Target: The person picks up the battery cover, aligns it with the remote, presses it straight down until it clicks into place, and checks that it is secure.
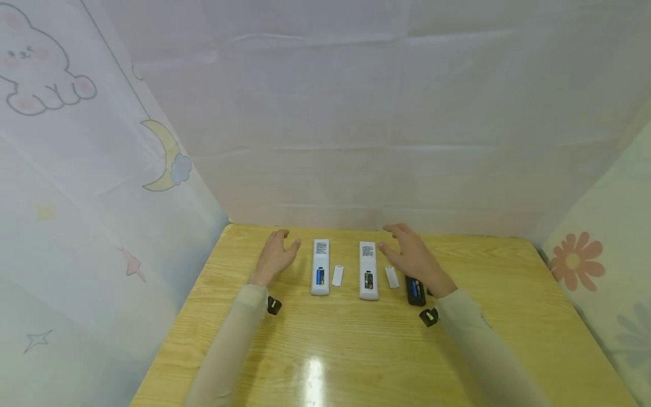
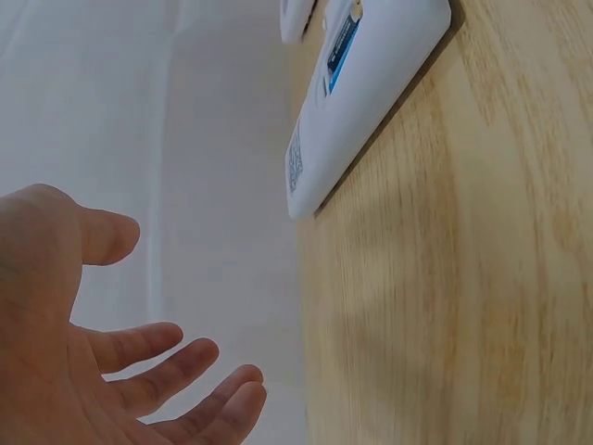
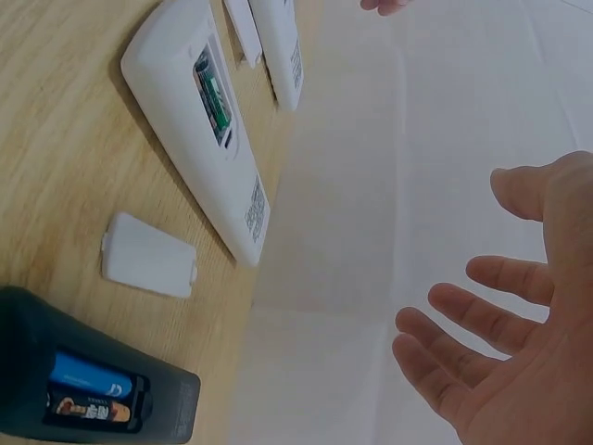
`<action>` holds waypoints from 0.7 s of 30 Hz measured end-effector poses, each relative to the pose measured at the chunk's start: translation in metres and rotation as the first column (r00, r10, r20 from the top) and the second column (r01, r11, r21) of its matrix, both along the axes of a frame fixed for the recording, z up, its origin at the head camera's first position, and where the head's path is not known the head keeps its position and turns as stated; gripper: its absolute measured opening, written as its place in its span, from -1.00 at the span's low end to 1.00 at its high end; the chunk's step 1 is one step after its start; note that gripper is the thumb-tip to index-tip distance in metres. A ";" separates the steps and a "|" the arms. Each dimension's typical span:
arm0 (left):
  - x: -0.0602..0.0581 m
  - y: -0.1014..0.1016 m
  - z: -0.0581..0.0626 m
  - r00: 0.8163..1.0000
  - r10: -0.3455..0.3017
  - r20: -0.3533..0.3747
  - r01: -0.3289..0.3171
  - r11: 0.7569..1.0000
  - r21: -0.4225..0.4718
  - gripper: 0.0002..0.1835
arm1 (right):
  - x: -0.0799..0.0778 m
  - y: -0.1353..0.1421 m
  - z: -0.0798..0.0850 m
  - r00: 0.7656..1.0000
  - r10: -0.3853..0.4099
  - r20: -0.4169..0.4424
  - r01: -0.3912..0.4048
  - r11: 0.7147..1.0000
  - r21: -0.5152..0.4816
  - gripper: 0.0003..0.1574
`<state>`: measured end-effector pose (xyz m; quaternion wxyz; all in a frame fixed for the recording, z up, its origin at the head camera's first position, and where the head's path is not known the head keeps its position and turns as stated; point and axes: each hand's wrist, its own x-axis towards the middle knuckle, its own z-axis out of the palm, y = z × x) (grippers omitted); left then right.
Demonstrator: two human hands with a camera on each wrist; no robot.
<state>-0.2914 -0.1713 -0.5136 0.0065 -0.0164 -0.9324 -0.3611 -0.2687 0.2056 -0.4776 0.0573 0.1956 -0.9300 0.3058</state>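
Note:
Two white remote controls lie back side up on the table, the left one (image 1: 320,263) and the middle one (image 1: 368,265), with batteries showing in their uncovered compartments. To the right of each lies a small white battery cover, one (image 1: 338,276) by the left remote and another (image 1: 391,277) by the middle one. A black remote (image 3: 93,375) with batteries in it lies partly under my right forearm in the head view. My left hand (image 1: 276,255) hovers left of the left remote, fingers loosely bent, holding nothing. Above the black remote, my right hand (image 1: 414,257) is raised and holds nothing.
The wooden table (image 1: 315,333) meets a pale cloth wall (image 1: 325,186) at its back edge, with printed cloth on both sides. Black wrist-worn devices show beside the left cuff (image 1: 273,306) and the right cuff (image 1: 429,317). A small dark piece shows partly behind the right wrist.

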 end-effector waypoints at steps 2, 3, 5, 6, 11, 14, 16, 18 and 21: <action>0.000 0.001 -0.001 1.000 0.001 0.005 -0.001 1.000 0.003 -0.28 | 0.000 -0.002 -0.002 1.000 0.003 -0.001 -0.003 1.000 -0.001 -0.19; 0.000 0.002 -0.002 1.000 0.001 0.007 -0.001 1.000 0.003 -0.29 | 0.000 -0.003 -0.003 1.000 0.001 -0.001 -0.001 1.000 -0.003 -0.20; 0.000 0.003 -0.004 1.000 -0.002 0.008 0.002 1.000 0.007 -0.29 | 0.000 -0.006 -0.004 1.000 0.001 0.002 -0.001 1.000 -0.006 -0.21; 0.000 0.003 -0.004 1.000 -0.006 0.008 0.006 1.000 0.007 -0.29 | 0.000 -0.007 -0.005 1.000 0.004 0.001 -0.004 1.000 -0.008 -0.22; -0.001 0.006 -0.007 1.000 -0.008 0.009 0.008 1.000 0.011 -0.29 | 0.000 -0.014 -0.006 1.000 0.022 0.006 -0.022 1.000 -0.006 -0.22; -0.001 0.009 -0.010 1.000 -0.009 0.014 0.009 1.000 0.027 -0.29 | 0.000 -0.019 -0.006 0.999 0.034 0.008 -0.034 0.999 0.001 -0.22; -0.002 0.011 -0.010 1.000 -0.014 0.018 0.014 0.999 0.039 -0.30 | -0.001 -0.022 -0.006 0.999 0.036 0.007 -0.036 0.999 0.004 -0.23; -0.002 0.013 -0.011 1.000 -0.021 0.018 0.020 0.999 0.046 -0.30 | 0.000 -0.025 -0.006 0.999 0.041 0.007 -0.041 0.999 0.000 -0.23; -0.002 0.016 -0.012 1.000 -0.017 0.020 0.016 0.999 0.051 -0.29 | 0.001 -0.030 -0.008 0.999 0.051 0.004 -0.051 0.999 0.000 -0.24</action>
